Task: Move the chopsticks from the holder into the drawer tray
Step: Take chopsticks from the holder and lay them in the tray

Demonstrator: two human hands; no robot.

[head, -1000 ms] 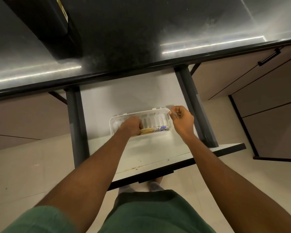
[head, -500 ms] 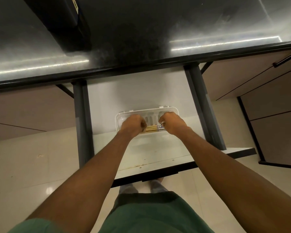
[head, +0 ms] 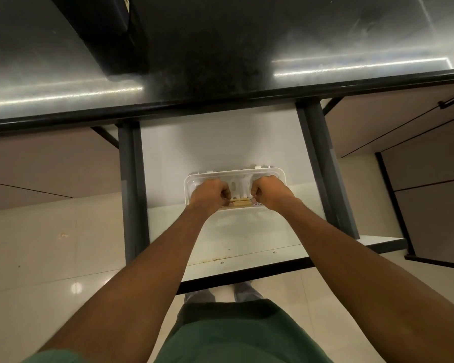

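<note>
A white plastic tray lies in the open white drawer below the counter. Wooden chopsticks lie lengthwise along the tray's near side, only a short middle stretch showing between my fists. My left hand is closed over their left end inside the tray. At their right end my right hand is closed over them, hiding the decorated tips. Both hands rest low in the tray. The holder is not clearly in view.
A dark glossy countertop overhangs the drawer's back. A black box-like object stands on it at upper left. Grey drawer rails run along both sides. Brown cabinet fronts lie right, tiled floor below.
My right hand moved left from the tray's right rim down onto the chopsticks' right end. The left hand stayed on the left end. The view shifted slightly.
</note>
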